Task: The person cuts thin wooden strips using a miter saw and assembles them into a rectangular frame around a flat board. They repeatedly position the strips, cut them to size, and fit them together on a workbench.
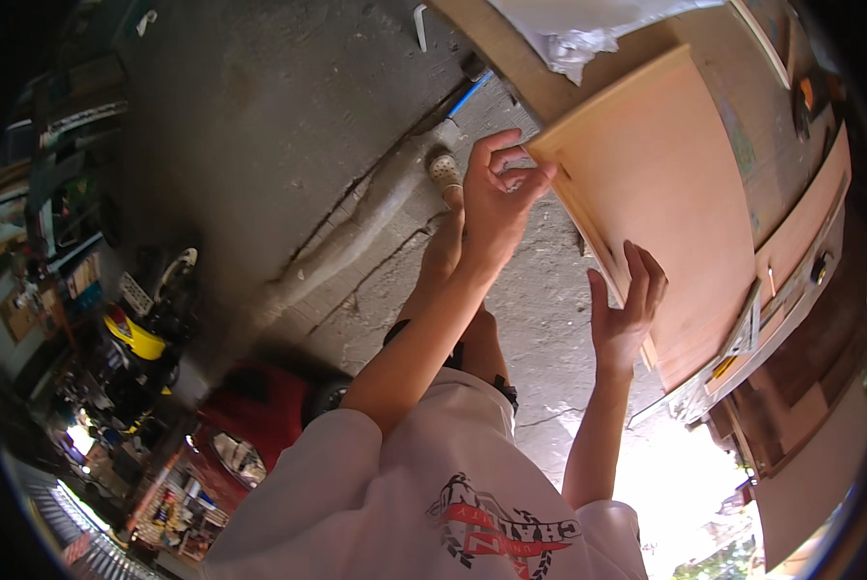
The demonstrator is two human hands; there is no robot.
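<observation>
Panel of pale tan wood, flat and four-sided with a narrow raised strip along its edge (680,222), lies toward the person's front right, over a broad brown wooden bench (496,37). Left arm reaches forward across the body, elbow bent, so that the left hand (507,184) comes up at the panel's near-left corner; its fingers are loosely curled, with the thumb apart and pointing toward the strip (whether the fingertips grip that corner, I cannot tell). Right forearm rises almost straight from the sleeve, wrist cocked a little, and the right hand (629,304) is spread and released, thumb raised, fingers slightly bent beside the panel's long near edge; contact there is unclear. Crumpled, whitish, translucent sheeting (588,43) lies on the bench beyond the panel. Below the hands are a rough grey concrete floor (249,135) and a pale, perforated clog (443,171) on the person's foot
</observation>
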